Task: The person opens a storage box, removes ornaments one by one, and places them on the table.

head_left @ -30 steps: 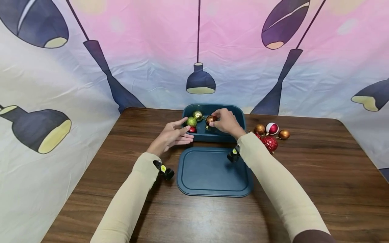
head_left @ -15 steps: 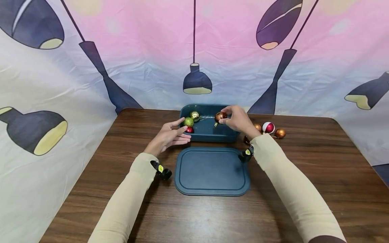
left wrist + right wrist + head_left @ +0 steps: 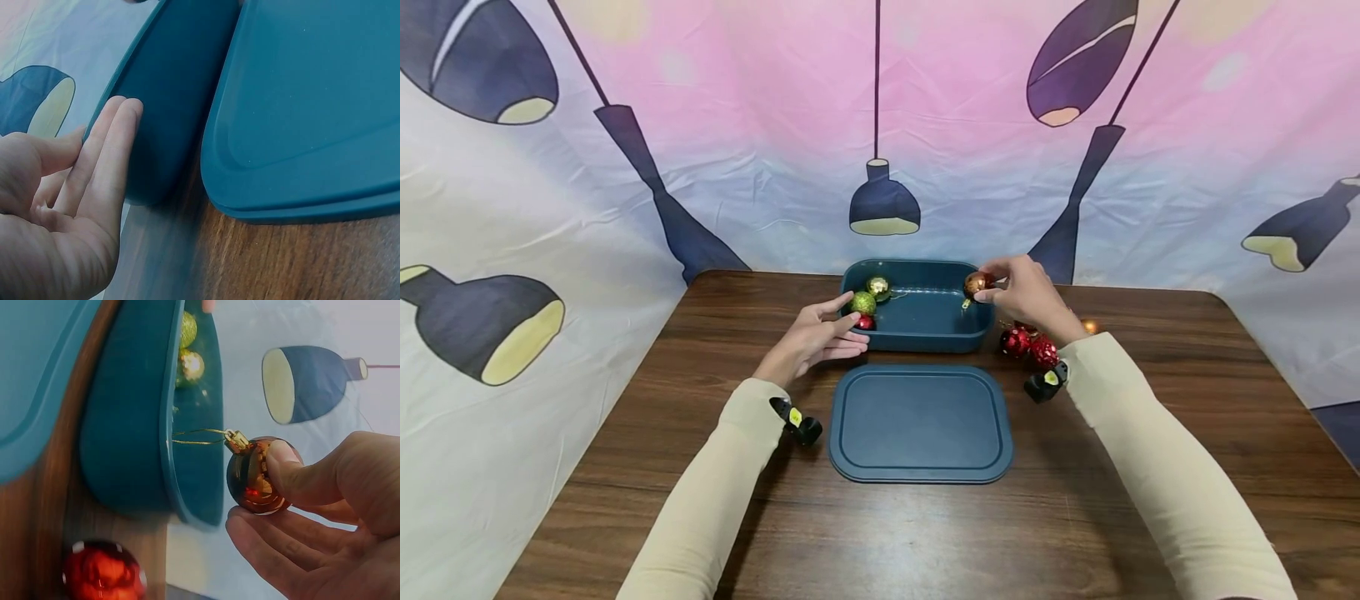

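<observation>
At the far left, dark hanging lamps with pale yellow openings are printed on the cloth backdrop [image 3: 760, 125], which stands behind a wood-grain table [image 3: 602, 467]. A cream sleeve [image 3: 700, 500] comes in from the lower left, and on its cuff a black wrist camera [image 3: 805, 429] bears a yellow mark [image 3: 795, 417]; at this size I cannot tell whether any lettering is on it. The left hand [image 3: 820, 333] has its fingers extended and the thumb apart, set at the left end of a deep blue-green box [image 3: 917, 342]; the left wrist view shows two straight fingers along its outer wall.

Inside that end lie a glittery green ball [image 3: 862, 303], a shiny red ball [image 3: 866, 322] in front of it and a gold ball [image 3: 878, 288] behind. Just in front of the box, a matching flat lid [image 3: 921, 425] with a raised border rests on the table.

At the right end, the right hand [image 3: 1026, 287] pinches a glossy copper ball [image 3: 977, 285] between thumb and fingers, its gold cap and string loop turned toward the box. To the right, two red ornaments [image 3: 1044, 352] sit on the table near the box, with an orange ball [image 3: 1090, 326] beyond, partly hidden by the arm.
</observation>
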{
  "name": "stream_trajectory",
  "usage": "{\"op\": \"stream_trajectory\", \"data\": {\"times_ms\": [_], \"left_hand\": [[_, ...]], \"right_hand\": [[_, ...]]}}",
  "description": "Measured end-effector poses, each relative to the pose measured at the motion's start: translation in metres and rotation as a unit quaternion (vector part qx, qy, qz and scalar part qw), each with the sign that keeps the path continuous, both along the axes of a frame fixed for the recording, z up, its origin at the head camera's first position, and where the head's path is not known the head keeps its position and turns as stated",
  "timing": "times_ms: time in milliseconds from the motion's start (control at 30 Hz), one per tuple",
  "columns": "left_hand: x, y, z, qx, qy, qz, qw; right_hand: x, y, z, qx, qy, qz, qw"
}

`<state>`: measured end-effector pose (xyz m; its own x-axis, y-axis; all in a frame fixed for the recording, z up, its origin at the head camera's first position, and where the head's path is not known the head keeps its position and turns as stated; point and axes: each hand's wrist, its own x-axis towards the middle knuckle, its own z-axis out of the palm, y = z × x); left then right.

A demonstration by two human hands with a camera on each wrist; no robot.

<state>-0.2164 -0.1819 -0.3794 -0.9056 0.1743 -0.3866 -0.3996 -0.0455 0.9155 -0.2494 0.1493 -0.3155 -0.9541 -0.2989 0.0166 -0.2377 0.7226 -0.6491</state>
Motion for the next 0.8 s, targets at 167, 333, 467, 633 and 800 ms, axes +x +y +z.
{"op": "stream_trajectory", "data": {"times_ms": [167,333,467,633,800], "left_hand": [[0.0,-0.001,-0.001,0.0,-0.002,0.0,1.0],[-0.001,-0.001,-0.001,0.004,0.0,0.0,1.0],[-0.001,-0.001,0.0,0.002,-0.001,-0.001,1.0],[-0.001,-0.001,0.0,0.002,-0.002,-0.002,1.0],[-0.002,-0.002,0.0,0.002,-0.003,-0.005,1.0]], "right_hand": [[0.004,0.019,0.003,0.002,-0.001,-0.007,1.0],[0.007,0.037,0.005,0.015,-0.001,-0.011,1.0],[0.01,0.05,0.007,0.02,-0.002,-0.021,1.0],[0.014,0.065,0.008,0.034,0.001,-0.033,0.999],[0.017,0.081,0.005,0.039,-0.003,-0.029,0.999]]}}
